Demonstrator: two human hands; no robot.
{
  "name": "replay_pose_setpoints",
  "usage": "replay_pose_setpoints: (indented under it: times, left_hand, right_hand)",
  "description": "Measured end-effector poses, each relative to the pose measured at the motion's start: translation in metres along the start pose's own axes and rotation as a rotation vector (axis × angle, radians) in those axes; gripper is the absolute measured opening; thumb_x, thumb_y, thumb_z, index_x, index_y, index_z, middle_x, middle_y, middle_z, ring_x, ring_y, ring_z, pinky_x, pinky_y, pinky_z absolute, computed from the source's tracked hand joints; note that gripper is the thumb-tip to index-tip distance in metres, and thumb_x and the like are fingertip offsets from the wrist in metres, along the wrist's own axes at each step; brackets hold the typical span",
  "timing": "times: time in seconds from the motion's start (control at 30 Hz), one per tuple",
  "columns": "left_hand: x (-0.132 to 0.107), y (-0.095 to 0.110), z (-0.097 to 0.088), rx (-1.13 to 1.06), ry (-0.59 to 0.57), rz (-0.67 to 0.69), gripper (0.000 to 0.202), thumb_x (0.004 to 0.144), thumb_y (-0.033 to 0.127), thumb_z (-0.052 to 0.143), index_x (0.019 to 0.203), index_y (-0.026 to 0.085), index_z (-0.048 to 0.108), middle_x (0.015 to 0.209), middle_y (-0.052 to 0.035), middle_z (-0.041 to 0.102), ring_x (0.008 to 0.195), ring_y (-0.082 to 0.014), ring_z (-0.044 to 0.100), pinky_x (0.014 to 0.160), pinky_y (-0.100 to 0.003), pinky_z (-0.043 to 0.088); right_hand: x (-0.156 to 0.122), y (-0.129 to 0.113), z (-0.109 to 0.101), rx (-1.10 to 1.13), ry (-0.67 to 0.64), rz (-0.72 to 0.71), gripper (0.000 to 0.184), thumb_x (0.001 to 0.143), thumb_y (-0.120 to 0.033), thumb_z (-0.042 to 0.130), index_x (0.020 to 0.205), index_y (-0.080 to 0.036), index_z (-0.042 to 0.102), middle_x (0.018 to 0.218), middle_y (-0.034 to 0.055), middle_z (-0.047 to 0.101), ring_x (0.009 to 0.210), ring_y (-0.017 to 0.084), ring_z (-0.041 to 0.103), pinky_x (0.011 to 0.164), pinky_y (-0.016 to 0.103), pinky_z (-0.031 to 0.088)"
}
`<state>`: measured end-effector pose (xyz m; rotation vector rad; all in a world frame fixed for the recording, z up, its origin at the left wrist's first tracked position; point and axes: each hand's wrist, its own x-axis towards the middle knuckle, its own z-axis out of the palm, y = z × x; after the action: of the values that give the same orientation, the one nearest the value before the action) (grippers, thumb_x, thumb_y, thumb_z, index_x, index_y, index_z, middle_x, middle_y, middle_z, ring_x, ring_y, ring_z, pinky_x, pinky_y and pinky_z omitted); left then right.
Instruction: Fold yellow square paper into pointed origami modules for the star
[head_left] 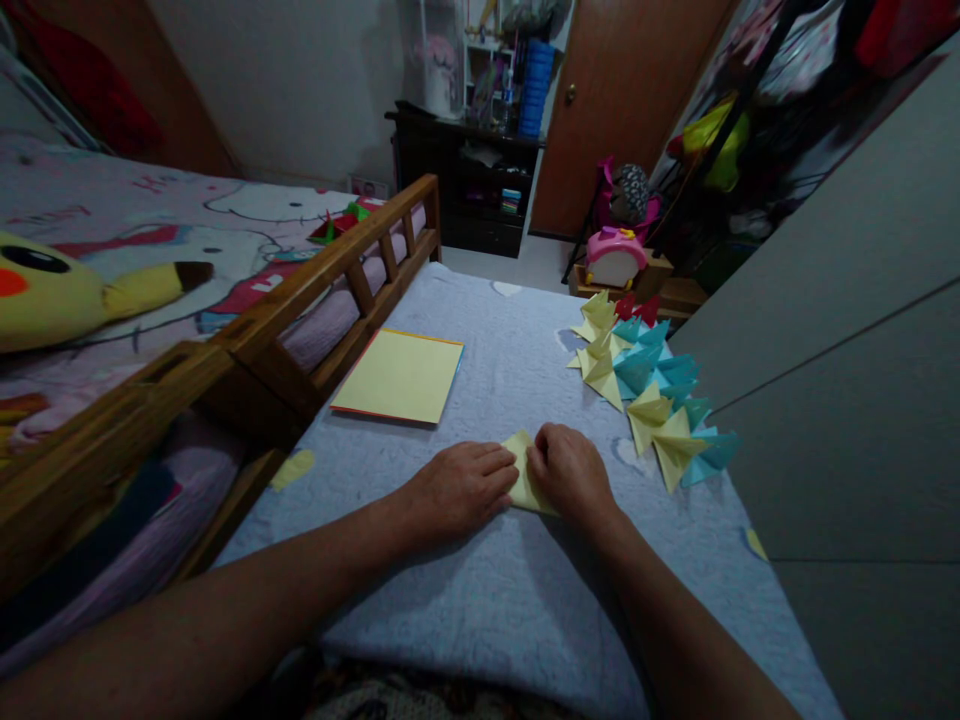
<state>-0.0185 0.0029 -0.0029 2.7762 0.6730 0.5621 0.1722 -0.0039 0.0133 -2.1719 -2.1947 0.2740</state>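
Observation:
A small folded piece of yellow origami paper [526,486] lies on the pale blue bedcover in front of me. My left hand [466,485] rests flat over its left side, the fingers stretched out and the tips on the paper. From the right, my right hand [571,472] touches it with curled fingers, the knuckles up and the fingertips partly hidden. A stack of square paper [401,376], yellow on top with orange and blue edges showing, sits farther off to the left. Several folded paper cranes [600,372] in yellow, blue and red stand in rows at the right.
A wooden bed rail [322,270] runs along the left side, with a yellow plush toy [90,300] on the bed beyond it. Grey cabinet panels [855,400] rise past the right edge of the bedcover [480,620]. A dark shelf unit [465,180] stands against the far wall.

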Motion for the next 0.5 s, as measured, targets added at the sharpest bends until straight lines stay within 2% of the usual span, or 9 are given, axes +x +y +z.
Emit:
replay_pose_setpoints:
  times: [0.3, 0.5]
  left_hand:
    - [0.0008, 0.0010, -0.0012, 0.021, -0.005, 0.012, 0.019, 0.099, 0.022, 0.047, 0.103, 0.015, 0.065, 0.106, -0.0109, 0.070, 0.099, -0.0228, 0.063, 0.088, -0.039, 0.052]
    - [0.0006, 0.0022, -0.0044, -0.026, 0.009, 0.018, 0.020, 0.099, 0.022, 0.047, 0.103, 0.014, 0.065, 0.107, -0.0126, 0.069, 0.101, -0.0245, 0.064, 0.090, -0.041, 0.054]
  right_hand:
    - [0.0047, 0.0048, -0.0030, 0.104, -0.034, 0.030, 0.017, 0.092, -0.025, 0.055, 0.087, -0.017, 0.069, 0.089, 0.0102, 0.074, 0.083, 0.021, 0.064, 0.070, 0.030, 0.034]
    - [0.0044, 0.0098, -0.0027, 0.243, -0.025, 0.006, 0.015, 0.090, -0.023, 0.055, 0.079, -0.018, 0.064, 0.080, 0.0073, 0.070, 0.075, 0.019, 0.059, 0.068, 0.029, 0.034]
